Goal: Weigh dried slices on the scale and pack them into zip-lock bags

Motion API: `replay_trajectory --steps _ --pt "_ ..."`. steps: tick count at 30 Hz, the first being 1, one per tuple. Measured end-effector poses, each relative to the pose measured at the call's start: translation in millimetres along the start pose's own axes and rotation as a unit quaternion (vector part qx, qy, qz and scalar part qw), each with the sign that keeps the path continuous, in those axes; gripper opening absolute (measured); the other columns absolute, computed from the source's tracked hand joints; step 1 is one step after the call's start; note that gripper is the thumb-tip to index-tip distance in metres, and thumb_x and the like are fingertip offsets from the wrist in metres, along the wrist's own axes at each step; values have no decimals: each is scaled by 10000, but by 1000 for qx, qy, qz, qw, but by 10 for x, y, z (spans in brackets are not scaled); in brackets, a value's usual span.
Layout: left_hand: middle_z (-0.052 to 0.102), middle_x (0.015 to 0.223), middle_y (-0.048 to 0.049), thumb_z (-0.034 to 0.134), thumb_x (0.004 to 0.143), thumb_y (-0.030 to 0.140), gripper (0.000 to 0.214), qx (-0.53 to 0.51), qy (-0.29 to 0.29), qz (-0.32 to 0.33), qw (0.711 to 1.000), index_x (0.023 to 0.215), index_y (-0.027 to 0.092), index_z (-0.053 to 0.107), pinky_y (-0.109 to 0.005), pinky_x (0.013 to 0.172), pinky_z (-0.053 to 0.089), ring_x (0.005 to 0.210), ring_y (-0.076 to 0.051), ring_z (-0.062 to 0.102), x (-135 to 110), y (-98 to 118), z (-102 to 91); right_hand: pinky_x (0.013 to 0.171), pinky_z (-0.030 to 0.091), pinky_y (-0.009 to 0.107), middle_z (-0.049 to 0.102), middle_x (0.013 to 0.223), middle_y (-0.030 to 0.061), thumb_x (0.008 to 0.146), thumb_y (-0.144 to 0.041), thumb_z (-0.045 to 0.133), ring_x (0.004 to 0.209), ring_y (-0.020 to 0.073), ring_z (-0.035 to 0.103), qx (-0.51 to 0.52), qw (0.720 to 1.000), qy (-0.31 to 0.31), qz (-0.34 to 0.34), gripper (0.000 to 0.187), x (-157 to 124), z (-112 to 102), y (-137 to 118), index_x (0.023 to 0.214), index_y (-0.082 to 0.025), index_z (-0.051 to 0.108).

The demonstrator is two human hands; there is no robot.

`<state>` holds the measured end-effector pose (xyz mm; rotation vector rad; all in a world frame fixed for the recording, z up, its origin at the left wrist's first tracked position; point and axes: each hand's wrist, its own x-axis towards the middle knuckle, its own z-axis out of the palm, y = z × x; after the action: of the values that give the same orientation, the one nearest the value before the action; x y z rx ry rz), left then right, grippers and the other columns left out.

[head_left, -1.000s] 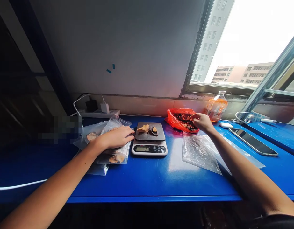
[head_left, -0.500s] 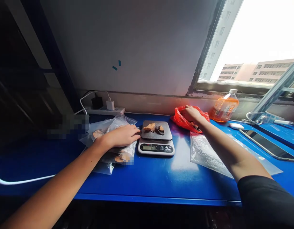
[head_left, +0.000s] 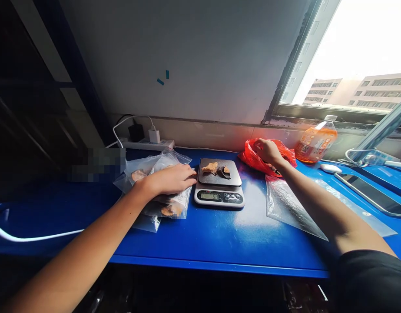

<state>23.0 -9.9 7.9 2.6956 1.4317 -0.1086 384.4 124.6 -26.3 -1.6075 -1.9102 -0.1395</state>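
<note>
Right hand (head_left: 268, 150) in red bag (head_left: 252, 157)

**Both arms stretched forward, hands low**

The left hand (head_left: 172, 179) lies flat, palm down, fingers together and pointing right, its bare forearm running in from the lower left. The right hand (head_left: 268, 151) reaches farther out, fingers curled downward, wrist bent, a dark sleeve at the upper arm.

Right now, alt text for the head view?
Right hand reaches into a red bag; left hand rests flat on clear bags beside a small scale holding a few pieces, all on a blue table.
</note>
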Motion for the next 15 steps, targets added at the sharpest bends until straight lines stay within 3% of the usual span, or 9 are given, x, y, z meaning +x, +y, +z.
replay_trajectory --steps 5,9,11,15 --pt "613 1218 -113 363 944 369 433 -4 0 -5 1000 1260 164 577 -330 978 406 1130 -246 565 -8 8 -8 705 507 279 724 878 67 770 -216 556 774 177 665 142 988 55 41 139 -272 -295 -54 855 -173 656" --pt "617 1178 -111 363 943 374 428 -7 4 -7 1000 1247 170 584 -335 966 414 1093 -241 576 -17 8 -8 677 538 295 718 812 55 792 -278 580 757 183 687 272 960 60 29 122 -683 -502 -314 863 -187 617" --pt "613 1184 -108 357 945 378 432 -7 1 -11 1000 1257 176 578 -334 969 412 1097 -239 571 -23 11 -13 712 553 319 721 850 57 830 -280 556 788 187 694 276 959 54 -35 106 -878 -500 -535 881 -204 611" --pt "603 1221 -113 353 943 374 445 -5 -5 -17 1000 1284 175 559 -341 989 403 1127 -243 558 -36 28 -37 882 524 397 717 962 91 887 -234 510 1004 228 662 130 968 52 -209 144 -1084 -295 -938 834 -216 643"
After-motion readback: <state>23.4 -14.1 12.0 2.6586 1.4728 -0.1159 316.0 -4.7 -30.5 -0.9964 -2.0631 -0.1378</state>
